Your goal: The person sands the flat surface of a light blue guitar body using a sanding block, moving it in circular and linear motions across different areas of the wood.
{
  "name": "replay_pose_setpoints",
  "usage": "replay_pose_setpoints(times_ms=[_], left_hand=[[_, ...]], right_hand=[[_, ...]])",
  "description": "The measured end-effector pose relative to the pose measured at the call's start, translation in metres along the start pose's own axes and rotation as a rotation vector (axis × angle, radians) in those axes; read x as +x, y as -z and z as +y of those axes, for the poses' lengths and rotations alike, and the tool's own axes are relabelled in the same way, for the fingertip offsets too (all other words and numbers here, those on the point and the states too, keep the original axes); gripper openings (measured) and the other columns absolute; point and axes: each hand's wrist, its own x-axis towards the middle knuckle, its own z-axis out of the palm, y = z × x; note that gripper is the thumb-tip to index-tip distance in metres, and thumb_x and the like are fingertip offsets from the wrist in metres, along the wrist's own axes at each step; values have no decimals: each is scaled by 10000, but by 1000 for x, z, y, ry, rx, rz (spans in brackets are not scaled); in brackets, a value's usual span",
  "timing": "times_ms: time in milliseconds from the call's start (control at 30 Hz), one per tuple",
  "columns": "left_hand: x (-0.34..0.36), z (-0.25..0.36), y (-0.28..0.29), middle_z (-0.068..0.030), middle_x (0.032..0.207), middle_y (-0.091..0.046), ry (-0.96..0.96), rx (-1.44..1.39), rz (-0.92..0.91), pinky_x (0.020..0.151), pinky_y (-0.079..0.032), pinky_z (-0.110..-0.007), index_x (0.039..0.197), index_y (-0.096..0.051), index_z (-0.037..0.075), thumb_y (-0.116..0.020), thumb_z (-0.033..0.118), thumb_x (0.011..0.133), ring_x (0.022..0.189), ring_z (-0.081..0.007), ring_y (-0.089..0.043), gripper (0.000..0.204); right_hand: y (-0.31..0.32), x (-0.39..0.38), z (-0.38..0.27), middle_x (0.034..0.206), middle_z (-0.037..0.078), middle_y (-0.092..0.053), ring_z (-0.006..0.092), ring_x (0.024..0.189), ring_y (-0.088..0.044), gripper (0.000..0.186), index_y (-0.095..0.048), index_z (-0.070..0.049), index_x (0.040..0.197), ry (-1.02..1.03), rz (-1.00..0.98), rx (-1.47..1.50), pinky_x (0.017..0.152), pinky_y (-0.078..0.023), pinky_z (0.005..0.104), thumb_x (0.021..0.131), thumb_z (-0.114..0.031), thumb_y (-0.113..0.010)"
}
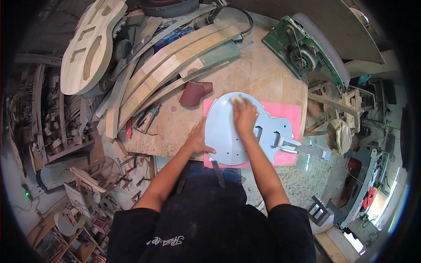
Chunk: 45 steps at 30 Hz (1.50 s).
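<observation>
A pale blue guitar body (228, 131) lies flat on a pink foam mat (287, 114) on the wooden workbench (263, 74). My right hand (244, 115) presses a small pale pad (239, 100) against the far part of the body's top. My left hand (197, 141) rests on the body's left edge and steadies it. A short neck stub (302, 147) sticks out from the body to the right, past the mat.
A folded dark red sheet of sandpaper (195, 93) lies just left of the mat. Curved wooden strips (175, 61) and an unfinished wooden guitar body (90, 44) pile up at the back left. A green belt sander (307, 48) stands at the back right. Pliers (147, 116) lie on the bench's left side.
</observation>
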Motion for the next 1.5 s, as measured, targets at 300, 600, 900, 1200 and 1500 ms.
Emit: replay_pose_setpoints(times_ms=[300, 600, 900, 1200, 1500], left_hand=[[0, -1, 1, -280, 1730, -131, -22, -9, 32, 1309, -140, -542, 1656, 64, -36, -1012, 534, 458, 1620, -380, -150, 1708], [3, 3, 3, -283, 1729, -131, -7, 6, -9, 1311, -142, -531, 1657, 64, -34, -1009, 526, 471, 1617, -388, -155, 1694], [3, -2, 0, -302, 1730, -90, -27, -16, 1, 1295, -129, -594, 1654, 67, -38, -990, 594, 458, 1614, -422, -137, 1716], [5, -3, -1, -303, 1727, -99, -35, 1, -2, 1299, -124, -580, 1656, 29, -45, -979, 591, 469, 1612, -420, -142, 1682], [2, 0, 2, -280, 1730, -126, -12, 44, 1, 1312, -146, -523, 1655, 58, -43, -999, 547, 471, 1618, -380, -154, 1693]], right_hand=[[-12, -74, -30, 1368, 115, -647, 378, 1144, -612, 301, -778, -214, 1177, 165, -148, 94, 934, -477, 555, 879, -186, -747], [-37, -72, -41, 1401, 86, -622, 350, 1210, -574, 360, -747, -219, 1270, -24, -35, -56, 989, -449, 568, 913, -255, -708], [-10, -14, 6, 1408, 101, -611, 377, 1166, -578, 430, -708, -191, 1313, -249, 64, -92, 964, -462, 561, 888, -249, -734], [-17, -30, 10, 1367, 103, -631, 369, 1138, -594, 387, -716, -193, 1282, -38, -12, -46, 933, -473, 558, 899, -241, -741], [-21, -64, -51, 1427, 108, -600, 375, 1209, -568, 368, -750, -189, 1251, 40, -127, 43, 983, -461, 550, 888, -251, -733]])
